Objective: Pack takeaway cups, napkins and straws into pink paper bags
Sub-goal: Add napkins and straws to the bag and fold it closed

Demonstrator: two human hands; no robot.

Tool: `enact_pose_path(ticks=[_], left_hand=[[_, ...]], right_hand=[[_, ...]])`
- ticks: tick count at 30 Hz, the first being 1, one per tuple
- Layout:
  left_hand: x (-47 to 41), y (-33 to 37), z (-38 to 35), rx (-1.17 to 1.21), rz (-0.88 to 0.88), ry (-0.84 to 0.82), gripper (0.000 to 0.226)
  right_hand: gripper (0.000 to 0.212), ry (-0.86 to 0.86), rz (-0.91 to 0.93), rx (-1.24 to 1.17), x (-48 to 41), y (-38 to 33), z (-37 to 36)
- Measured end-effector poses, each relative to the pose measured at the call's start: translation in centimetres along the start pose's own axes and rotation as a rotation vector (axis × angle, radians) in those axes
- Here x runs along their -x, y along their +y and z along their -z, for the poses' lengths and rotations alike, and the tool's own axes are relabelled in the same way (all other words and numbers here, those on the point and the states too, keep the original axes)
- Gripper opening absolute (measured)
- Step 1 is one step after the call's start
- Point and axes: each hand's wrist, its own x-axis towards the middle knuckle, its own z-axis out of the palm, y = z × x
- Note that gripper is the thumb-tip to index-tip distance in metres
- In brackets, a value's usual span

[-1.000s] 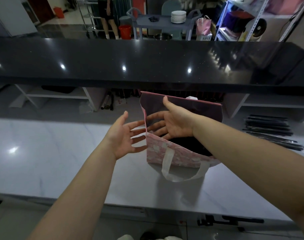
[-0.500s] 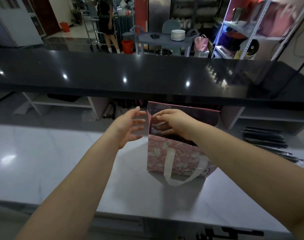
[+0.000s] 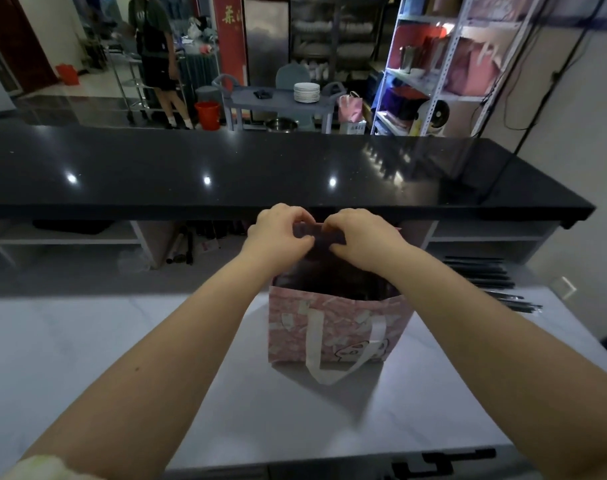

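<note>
Left hand (image 3: 278, 233), right hand (image 3: 362, 237) closer now — both pinched on far rim of pink bag (image 3: 347, 315)

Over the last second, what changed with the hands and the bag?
The left hand, earlier open beside the pink bag, and the right hand, open at its mouth, moved up and away to the far top edge and now pinch it side by side. The bag stayed upright on the white counter.

left hand (image 3: 278, 233) and right hand (image 3: 361, 237) were spread open beside the pink bag (image 3: 333, 327), now both are up at its far top edge, fingers (image 3: 295, 216) curled, looks like they're pinching it.
</note>
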Motion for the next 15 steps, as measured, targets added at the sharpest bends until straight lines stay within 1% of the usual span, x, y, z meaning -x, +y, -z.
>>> enact_pose_path(ticks=[2,5,10,12,15], left_hand=[[0.1,0.2,-0.6,-0.013,-0.042,-0.018,0.024],[0.5,0.2,-1.8,-0.067,-0.135,-0.067,0.027],[-0.1,2.2,-4.0,-0.275,-0.241,-0.115,0.03],[-1.0,3.4,-5.0,-0.314,-0.271,-0.107,0.032],[-2.3,6.3,-6.9,-0.3,-0.341,-0.074,0.032]], right_hand=[[0.032,0.013,0.006,0.033,1.3,1.0,0.3],[0.035,0.062,-0.022,-0.04,3.4,2.6,0.2],[0.04,0.132,-0.096,0.01,5.2,4.4,0.6],[0.041,0.161,-0.154,0.018,5.8,5.5,1.0],[0.039,0.192,-0.224,0.03,7.4,7.5,1.9]])
